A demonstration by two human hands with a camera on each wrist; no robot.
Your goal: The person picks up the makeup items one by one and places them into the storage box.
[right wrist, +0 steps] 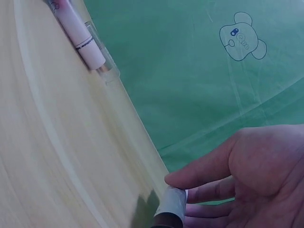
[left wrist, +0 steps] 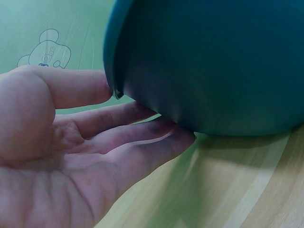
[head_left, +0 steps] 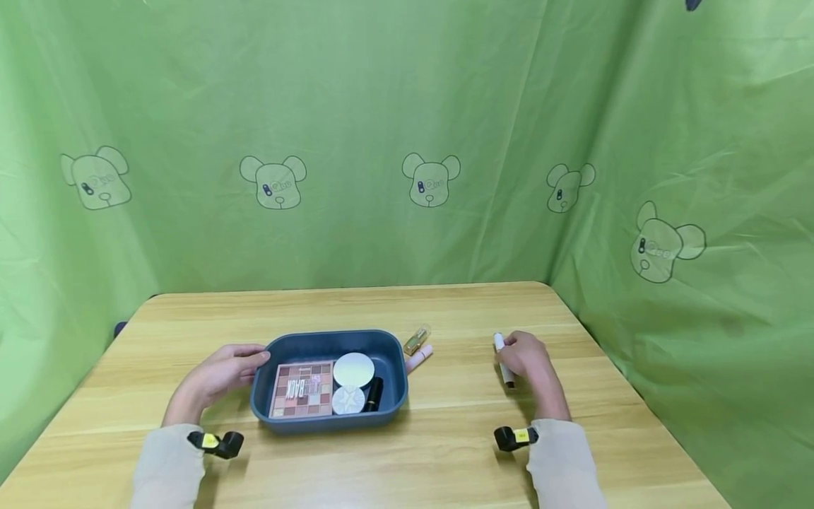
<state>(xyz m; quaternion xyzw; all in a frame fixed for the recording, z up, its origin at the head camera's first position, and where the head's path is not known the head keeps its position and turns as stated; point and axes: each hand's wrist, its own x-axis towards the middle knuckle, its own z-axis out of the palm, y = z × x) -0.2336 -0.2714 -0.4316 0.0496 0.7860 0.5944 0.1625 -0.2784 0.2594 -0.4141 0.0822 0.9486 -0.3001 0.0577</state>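
Note:
My left hand point(head_left: 222, 371) holds the left end of a dark blue tray point(head_left: 331, 424), thumb at the rim and the other fingers against the outer wall below it. In the tray lie an eyeshadow palette point(head_left: 302, 390), a white round compact point(head_left: 353, 370), a smaller patterned compact point(head_left: 348, 400) and a black lipstick-like tube point(head_left: 374, 394). Over on the right, my right hand point(head_left: 526, 352) pinches a slim white tube point(head_left: 506, 371) with a dark end between thumb and fingers. The right wrist view shows that dark end at the bottom edge, partly cut off.
Just right of the tray, a pink tube point(head_left: 420, 358) and a clear tube with gold point(head_left: 417, 339) lie on the wooden table point(head_left: 458, 438). A green curtain point(head_left: 356, 233) with bear drawings hangs behind the table and along its right side.

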